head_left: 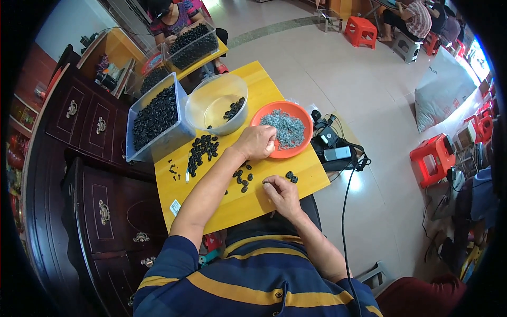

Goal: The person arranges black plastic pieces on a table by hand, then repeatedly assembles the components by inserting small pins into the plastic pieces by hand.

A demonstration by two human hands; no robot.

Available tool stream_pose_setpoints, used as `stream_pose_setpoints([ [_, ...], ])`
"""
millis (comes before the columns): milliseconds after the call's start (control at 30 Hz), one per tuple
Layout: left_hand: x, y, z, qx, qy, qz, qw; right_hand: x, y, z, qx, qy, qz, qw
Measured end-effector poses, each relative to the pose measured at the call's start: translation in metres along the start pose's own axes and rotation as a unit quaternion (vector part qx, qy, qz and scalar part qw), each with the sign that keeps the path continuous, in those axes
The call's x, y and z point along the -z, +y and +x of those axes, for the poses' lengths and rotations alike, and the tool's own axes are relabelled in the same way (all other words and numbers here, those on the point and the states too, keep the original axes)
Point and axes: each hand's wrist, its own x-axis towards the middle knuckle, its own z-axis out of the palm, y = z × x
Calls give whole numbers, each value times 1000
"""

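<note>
My left hand (257,141) reaches across the yellow table (264,84) to the near left rim of an orange bowl (307,129) full of small grey screw-like pieces (285,127). Its fingers are closed, and whatever they hold is hidden. Closer to my body, my right hand (282,196) rests low over the tabletop, fingers curled together around something too small to make out. Several loose black oval parts (244,182) lie just left of it, and a few more black parts (291,176) sit beyond its knuckles. A larger group of the black oval parts (199,153) is spread left of my left forearm.
A blue-grey bin (182,100) heaped with black parts and a clear round tub (211,87) stand at the table's far left. Dark drawers (105,211) flank the left side. A black cable (346,222) hangs at right, by a bag with devices (338,153). Another person (177,21) sits opposite.
</note>
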Motion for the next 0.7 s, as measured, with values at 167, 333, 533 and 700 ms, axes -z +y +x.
stream_pose_setpoints([
  [167,13,15,-21,43,142,-162,976,-3,8,5,-14,22,43,999],
  [333,14,33,-62,143,150,-282,937,-3,-2,5,-78,17,104,991],
  [533,-1,44,-111,215,146,-386,885,-5,-3,1,-66,7,80,995],
  [700,-2,49,-134,238,137,-440,855,-10,-8,-1,-101,6,116,988],
])
